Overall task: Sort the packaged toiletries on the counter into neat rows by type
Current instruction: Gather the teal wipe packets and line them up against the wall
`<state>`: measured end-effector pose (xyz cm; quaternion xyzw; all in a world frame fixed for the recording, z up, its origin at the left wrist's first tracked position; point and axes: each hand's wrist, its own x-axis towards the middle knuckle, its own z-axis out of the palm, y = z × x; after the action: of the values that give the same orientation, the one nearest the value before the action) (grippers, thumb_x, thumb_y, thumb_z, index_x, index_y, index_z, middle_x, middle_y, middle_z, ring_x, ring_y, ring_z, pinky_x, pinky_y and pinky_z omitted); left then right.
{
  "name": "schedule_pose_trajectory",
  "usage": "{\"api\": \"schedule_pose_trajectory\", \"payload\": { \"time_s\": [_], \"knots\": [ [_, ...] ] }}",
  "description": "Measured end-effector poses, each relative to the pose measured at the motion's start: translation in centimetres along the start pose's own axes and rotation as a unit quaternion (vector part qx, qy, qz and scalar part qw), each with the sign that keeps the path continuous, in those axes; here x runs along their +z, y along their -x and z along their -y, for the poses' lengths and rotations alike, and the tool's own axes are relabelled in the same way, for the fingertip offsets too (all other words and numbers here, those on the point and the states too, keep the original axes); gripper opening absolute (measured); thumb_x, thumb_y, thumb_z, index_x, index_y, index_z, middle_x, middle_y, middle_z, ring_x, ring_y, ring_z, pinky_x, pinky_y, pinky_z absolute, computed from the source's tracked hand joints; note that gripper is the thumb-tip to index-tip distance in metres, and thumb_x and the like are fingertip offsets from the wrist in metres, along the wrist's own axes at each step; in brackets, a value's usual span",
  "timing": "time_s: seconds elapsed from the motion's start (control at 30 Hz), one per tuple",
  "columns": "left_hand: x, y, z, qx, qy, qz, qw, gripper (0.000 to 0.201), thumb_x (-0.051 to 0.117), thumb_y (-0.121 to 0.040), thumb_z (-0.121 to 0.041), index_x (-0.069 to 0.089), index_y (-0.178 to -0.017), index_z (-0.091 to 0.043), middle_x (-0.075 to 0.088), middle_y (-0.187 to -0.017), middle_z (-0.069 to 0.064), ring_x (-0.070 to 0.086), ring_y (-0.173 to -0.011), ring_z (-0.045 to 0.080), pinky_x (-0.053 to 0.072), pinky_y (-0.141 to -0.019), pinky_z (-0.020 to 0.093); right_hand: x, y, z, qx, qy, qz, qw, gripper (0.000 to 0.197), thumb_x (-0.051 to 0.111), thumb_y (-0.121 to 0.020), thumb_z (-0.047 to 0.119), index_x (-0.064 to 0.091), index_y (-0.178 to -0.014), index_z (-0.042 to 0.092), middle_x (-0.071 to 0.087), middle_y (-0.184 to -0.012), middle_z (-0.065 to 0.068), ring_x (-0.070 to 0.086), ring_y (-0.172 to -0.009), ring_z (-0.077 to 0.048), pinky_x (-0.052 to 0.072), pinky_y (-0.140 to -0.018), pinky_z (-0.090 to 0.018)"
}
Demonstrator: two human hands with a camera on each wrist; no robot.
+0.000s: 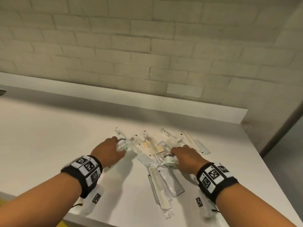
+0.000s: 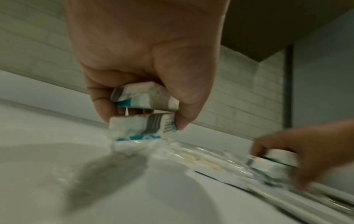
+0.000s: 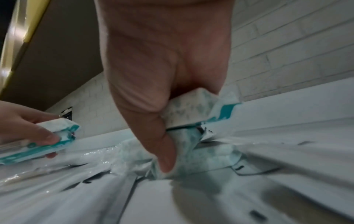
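Observation:
My left hand (image 1: 118, 146) grips two small white-and-teal wrapped bars (image 2: 142, 125), stacked one on the other between thumb and fingers, at the left edge of the pile. My right hand (image 1: 176, 155) grips more of the same white-and-teal bars (image 3: 191, 112) at the pile's right side, with its thumb (image 3: 164, 151) pressed on the lower one. Between the hands lies a heap of clear-wrapped toiletries (image 1: 153, 149) on the white counter (image 1: 49, 136). Long white sachets (image 1: 161, 185) lie nearer to me.
More slim white packets (image 1: 202, 147) lie at the pile's right, near the counter's right edge. A raised white ledge (image 1: 131, 102) and a brick wall (image 1: 147, 46) close off the back. The wrist views are blurred.

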<state>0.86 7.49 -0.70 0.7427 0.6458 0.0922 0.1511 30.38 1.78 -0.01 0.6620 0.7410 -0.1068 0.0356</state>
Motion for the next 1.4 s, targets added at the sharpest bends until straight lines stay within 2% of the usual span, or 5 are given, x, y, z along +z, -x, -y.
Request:
{"api": "schedule_pose_trajectory", "payload": {
  "time_s": [0.2, 0.6, 0.83, 1.2, 1.4],
  "knots": [
    [-0.6, -3.8, 3.4, -0.092, 0.015, 0.114, 0.989, 0.049, 0.053, -0.085, -0.048, 0.051, -0.117, -0.011, 0.065, -0.101, 0.004, 0.063, -0.089, 0.019, 0.049, -0.078, 0.031, 0.4, -0.4, -0.7, 0.09, 0.025, 0.011, 0.996, 0.059, 0.073, -0.074, 0.024, 0.047, -0.126, 0.029, 0.059, -0.114, 0.004, 0.053, -0.1, -0.015, 0.049, -0.086, -0.03],
    [2.1, -5.3, -3.4, 0.112, 0.018, 0.251, 0.961, 0.065, 0.06, -0.082, -0.049, 0.04, -0.136, -0.02, 0.057, -0.129, 0.004, 0.059, -0.107, 0.022, 0.05, -0.089, 0.033, -8.3, 2.1, -2.7, 0.295, -0.044, -0.001, 0.954, 0.068, 0.081, -0.066, 0.032, 0.05, -0.126, 0.021, 0.062, -0.113, -0.002, 0.057, -0.091, -0.018, 0.049, -0.082, -0.032],
    [-0.2, -5.4, 1.2, 0.123, -0.061, 0.162, 0.977, 0.049, 0.064, -0.078, -0.041, 0.05, -0.121, -0.022, 0.052, -0.109, 0.0, 0.056, -0.094, 0.018, 0.048, -0.076, 0.028, -6.4, -1.7, 10.9, 0.153, -0.209, 0.07, 0.963, 0.065, 0.079, -0.072, 0.022, 0.048, -0.128, 0.03, 0.064, -0.092, 0.005, 0.063, -0.056, -0.008, 0.053, -0.051, -0.025],
    [-3.5, -7.9, 9.5, 0.035, 0.055, 0.193, 0.979, 0.046, 0.056, -0.08, -0.065, 0.054, -0.097, -0.023, 0.063, -0.096, -0.005, 0.059, -0.083, 0.012, 0.043, -0.067, 0.027, -2.3, -10.5, 16.4, 0.153, 0.004, 0.009, 0.988, 0.057, 0.051, -0.086, 0.009, 0.033, -0.14, 0.014, 0.045, -0.133, -0.014, 0.046, -0.12, -0.033, 0.044, -0.098, -0.042],
    [-5.0, -9.8, 11.9, 0.041, 0.057, 0.183, 0.981, 0.04, 0.042, -0.098, -0.044, 0.065, -0.115, -0.016, 0.065, -0.119, 0.002, 0.058, -0.101, 0.017, 0.044, -0.084, 0.029, -1.7, -10.6, 20.1, -0.028, -0.049, 0.001, 0.998, 0.049, 0.064, -0.085, 0.019, 0.05, -0.129, 0.035, 0.051, -0.124, 0.007, 0.05, -0.11, -0.017, 0.045, -0.091, -0.032]
  ]
}}
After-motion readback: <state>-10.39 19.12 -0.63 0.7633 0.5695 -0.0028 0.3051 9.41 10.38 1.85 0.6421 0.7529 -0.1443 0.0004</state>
